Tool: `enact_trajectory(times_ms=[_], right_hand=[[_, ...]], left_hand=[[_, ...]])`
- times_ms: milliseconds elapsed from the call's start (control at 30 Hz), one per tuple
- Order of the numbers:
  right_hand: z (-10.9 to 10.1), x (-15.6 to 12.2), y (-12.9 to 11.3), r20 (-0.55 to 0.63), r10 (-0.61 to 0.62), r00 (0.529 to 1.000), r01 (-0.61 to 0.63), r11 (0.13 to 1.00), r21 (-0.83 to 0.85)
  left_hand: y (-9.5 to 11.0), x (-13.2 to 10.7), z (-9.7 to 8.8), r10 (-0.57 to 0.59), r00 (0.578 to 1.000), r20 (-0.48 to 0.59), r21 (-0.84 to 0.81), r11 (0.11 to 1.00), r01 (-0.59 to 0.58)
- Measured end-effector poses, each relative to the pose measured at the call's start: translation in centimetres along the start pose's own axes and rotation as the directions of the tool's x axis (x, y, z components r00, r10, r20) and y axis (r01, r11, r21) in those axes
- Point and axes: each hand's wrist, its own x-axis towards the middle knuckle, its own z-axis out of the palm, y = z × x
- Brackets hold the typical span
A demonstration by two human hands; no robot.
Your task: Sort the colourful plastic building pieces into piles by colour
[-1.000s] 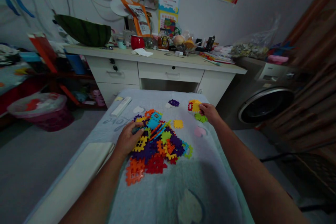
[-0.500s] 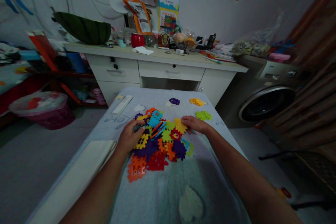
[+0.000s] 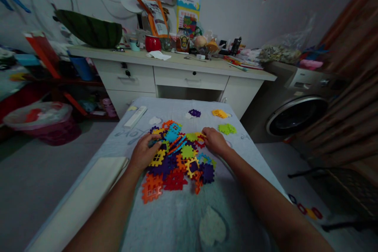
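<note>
A heap of colourful interlocking plastic building pieces lies on the cloth-covered table [image 3: 174, 220]. My right hand [image 3: 215, 140] pinches a yellow building piece [image 3: 198, 135], tilted nearly edge-on above the heap's right side. My left hand [image 3: 144, 151] rests at the heap's left edge, thumb and index finger apart, beside a yellow window piece [image 3: 158, 158]. Between the hands are blue and orange pieces standing on edge, a lime green piece [image 3: 188, 151] and a light blue window piece [image 3: 175, 128]. Nearer me lie a red piece [image 3: 175, 180], an orange window piece [image 3: 152, 188] and a purple piece [image 3: 208, 173].
Small separate piles of purple pieces [image 3: 195, 113], yellow pieces [image 3: 220, 113] and lime green pieces [image 3: 227, 128] lie toward the table's far right. A white box [image 3: 136, 117] sits far left. Beyond stand a white desk [image 3: 189, 71] and a washing machine [image 3: 295, 102].
The yellow piece in my right hand has turned from flat-facing to nearly edge-on. On the heap's right side, a yellow frame piece now shows and an orange piece has shifted toward me.
</note>
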Motion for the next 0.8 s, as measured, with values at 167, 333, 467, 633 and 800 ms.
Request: enact_trajectory(times_ms=[167,333,467,633,800], right_hand=[[0.7,-0.3,1.0,0.019,0.032,0.999,-0.033,0.998,0.05],[0.0,0.3,3.6,-0.014,0.032,0.999,-0.025,0.929,0.368],[-1.2,1.4,6.4,-0.001,0.142,0.99,-0.111,0.775,0.622],[-2.8,4.2,10.9,-0.032,0.499,0.866,-0.283,0.542,0.791],[-3.2,6.9,14.8,-0.097,0.68,0.727,-0.365,0.502,0.784]], left_hand=[[0.4,-0.1,-0.1,0.009,1.0,-0.002,0.01,1.0,-0.009],[0.3,-0.1,0.0,-0.014,1.0,-0.014,0.019,1.0,0.014],[0.1,-0.1,-0.1,0.0,1.0,-0.007,0.025,1.0,0.0],[-0.1,0.0,-0.1,0.003,1.0,-0.007,0.03,1.0,-0.003],[-0.6,0.1,0.0,-0.006,0.999,0.032,0.034,0.999,0.005]])
